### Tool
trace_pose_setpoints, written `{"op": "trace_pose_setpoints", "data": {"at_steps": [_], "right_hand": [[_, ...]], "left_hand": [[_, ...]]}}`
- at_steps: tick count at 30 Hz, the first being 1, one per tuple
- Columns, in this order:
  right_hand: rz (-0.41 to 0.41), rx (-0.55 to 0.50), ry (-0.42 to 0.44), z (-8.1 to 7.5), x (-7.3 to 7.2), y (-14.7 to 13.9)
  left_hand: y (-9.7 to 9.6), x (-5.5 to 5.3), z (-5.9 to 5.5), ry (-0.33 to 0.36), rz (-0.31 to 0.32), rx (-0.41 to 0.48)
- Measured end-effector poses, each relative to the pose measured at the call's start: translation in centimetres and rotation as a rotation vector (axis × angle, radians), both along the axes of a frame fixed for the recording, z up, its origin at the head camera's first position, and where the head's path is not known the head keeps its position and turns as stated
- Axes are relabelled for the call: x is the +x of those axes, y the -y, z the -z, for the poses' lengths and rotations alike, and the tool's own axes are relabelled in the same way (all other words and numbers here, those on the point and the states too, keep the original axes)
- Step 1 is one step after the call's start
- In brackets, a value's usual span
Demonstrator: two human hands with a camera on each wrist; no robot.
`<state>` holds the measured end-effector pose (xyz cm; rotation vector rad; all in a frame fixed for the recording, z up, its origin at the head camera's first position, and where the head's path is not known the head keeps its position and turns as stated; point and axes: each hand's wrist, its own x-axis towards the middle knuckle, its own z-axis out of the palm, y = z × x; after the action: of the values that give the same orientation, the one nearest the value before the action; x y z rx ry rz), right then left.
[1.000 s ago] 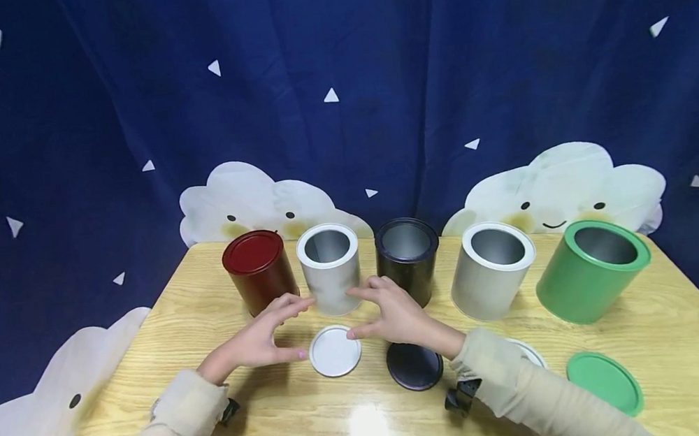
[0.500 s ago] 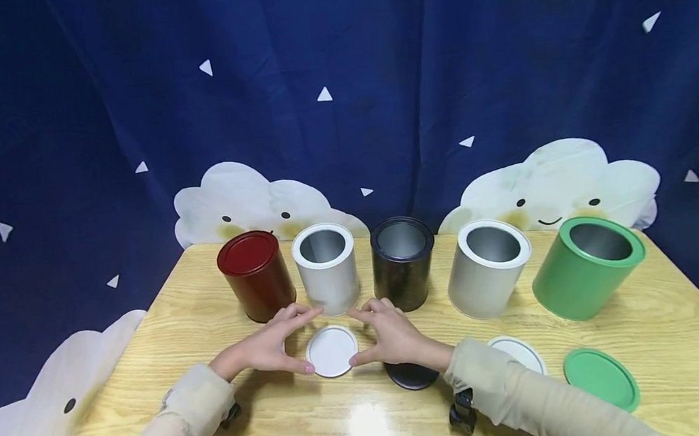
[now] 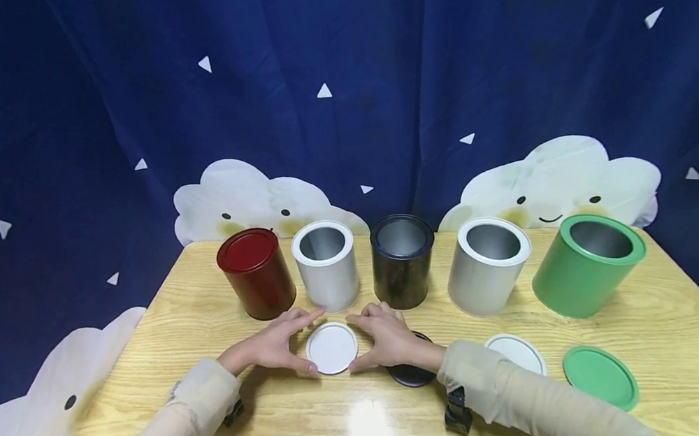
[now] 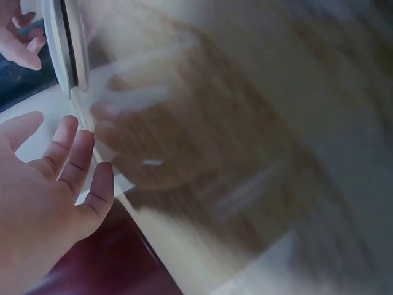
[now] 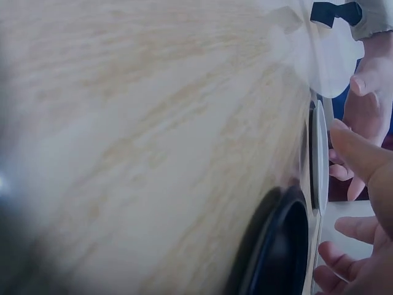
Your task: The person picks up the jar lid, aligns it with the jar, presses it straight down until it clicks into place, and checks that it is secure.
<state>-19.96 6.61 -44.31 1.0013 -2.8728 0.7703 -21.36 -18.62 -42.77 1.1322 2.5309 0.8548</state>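
Note:
A round white lid (image 3: 332,348) lies flat on the wooden table, between both hands in the head view. My left hand (image 3: 273,344) is at its left side, thumb tip close to the near rim, fingers reaching past the far left. On the other side my right hand (image 3: 390,337) mirrors this, thumb right at the near rim. Both hands have their fingers spread, with nothing gripped. Behind the lid stands an uncovered white can (image 3: 333,286). In the right wrist view the white lid (image 5: 320,157) shows edge-on beside my right hand (image 5: 362,239).
A red can (image 3: 257,283) with its lid on stands at the left. Uncovered black (image 3: 402,279), whitish (image 3: 481,286) and green (image 3: 580,283) cans line up rightward. A black lid (image 3: 410,377), partly under my right hand, another white lid (image 3: 517,353) and a green lid (image 3: 601,377) lie in front.
Both hands have come down and nearer from in front of the white can to either side of the white lid. In the last half second they have barely moved.

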Motion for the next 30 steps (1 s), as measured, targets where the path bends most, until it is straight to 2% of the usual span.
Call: {"op": "trace_pose_setpoints", "data": {"at_steps": [6, 7, 14, 20, 30], "right_hand": [[0.008, 0.052, 0.043, -0.5, -0.2, 0.3], [0.021, 0.068, 0.074, -1.1, 0.0, 0.5], [0.036, 0.152, 0.1, -0.8, -0.4, 1.0], [0.041, 0.18, 0.094, -0.7, -0.3, 1.2], [0.044, 0.198, 0.075, -0.5, -0.3, 1.5]], "left_hand": [[-0.2, -0.3, 0.2, 0.0, -0.02, -0.045], [-0.3, -0.3, 0.2, 0.011, -0.024, -0.053], [-0.4, -0.5, 0.2, 0.035, -0.018, -0.118], [-0.3, -0.6, 0.2, 0.039, -0.004, -0.135], [-0.7, -0.3, 0.2, -0.033, -0.004, -0.169]]}}
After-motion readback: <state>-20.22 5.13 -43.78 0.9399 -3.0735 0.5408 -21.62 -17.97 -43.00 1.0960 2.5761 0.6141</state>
